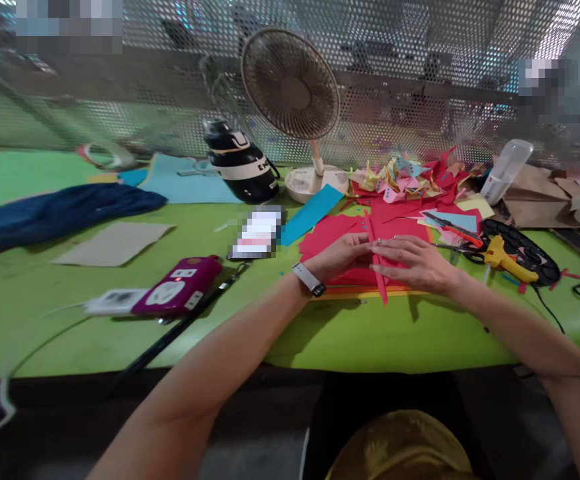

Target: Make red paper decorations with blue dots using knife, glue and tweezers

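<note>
A thin rolled tube of red paper (381, 283) lies on a stack of red paper sheets (330, 237) on the green table. My left hand (343, 255), with a watch on its wrist, is closed on the tube's middle from the left. My right hand (413, 261) rests on the tube from the right, its fingers stretched flat and pointing left. The tube's two ends stick out above and below my hands.
A yellow glue gun (505, 259) and red-handled scissors (457, 233) lie right of the sheets, paper scraps (405, 177) behind. Further back stand a fan (293, 87), a black bottle (240, 163) and a blue paper strip (313, 212). At left: purple device (177, 288), blue cloth (50, 212).
</note>
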{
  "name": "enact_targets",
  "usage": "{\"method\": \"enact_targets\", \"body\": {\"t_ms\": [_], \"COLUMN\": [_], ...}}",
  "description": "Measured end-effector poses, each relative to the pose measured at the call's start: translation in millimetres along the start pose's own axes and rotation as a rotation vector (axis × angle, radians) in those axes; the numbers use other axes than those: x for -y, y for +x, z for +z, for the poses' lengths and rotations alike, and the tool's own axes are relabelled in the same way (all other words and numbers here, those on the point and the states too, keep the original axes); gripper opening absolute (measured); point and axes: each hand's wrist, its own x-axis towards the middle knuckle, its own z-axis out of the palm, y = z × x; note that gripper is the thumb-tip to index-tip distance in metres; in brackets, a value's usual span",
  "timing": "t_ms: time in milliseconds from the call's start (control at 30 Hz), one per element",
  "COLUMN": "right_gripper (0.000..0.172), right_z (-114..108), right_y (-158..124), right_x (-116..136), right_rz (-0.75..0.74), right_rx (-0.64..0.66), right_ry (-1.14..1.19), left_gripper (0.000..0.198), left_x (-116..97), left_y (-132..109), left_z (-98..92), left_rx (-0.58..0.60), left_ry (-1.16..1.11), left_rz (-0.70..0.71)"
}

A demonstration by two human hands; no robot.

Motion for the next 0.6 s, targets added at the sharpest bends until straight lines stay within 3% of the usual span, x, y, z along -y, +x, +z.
{"method": "enact_targets", "body": {"t_ms": [167, 400, 600], "right_gripper": [0.036, 0.035, 0.038], "right_z": [6.4, 11.3, 12.4], "right_y": [-2.5, -5.2, -4.3], "right_x": [3.5, 1.3, 1.0], "right_rz": [-0.074, -0.07, -0.09], "right_rx": [-0.006, -0.013, -0.073], "right_ry": [-0.023, -0.017, -0.024], "left_gripper": [0.043, 0.035, 0.03], "left_x": [2.7, 6.8, 4.6], "left_y": [-2.1, -1.4, -2.2], "left_z": [5.4, 6.2, 8.1], "left_rx": [-0.059, -0.08, -0.195], "left_ry": [-0.035, -0.108, -0.218], "left_rz": [-0.016, -0.023, 0.037]}}
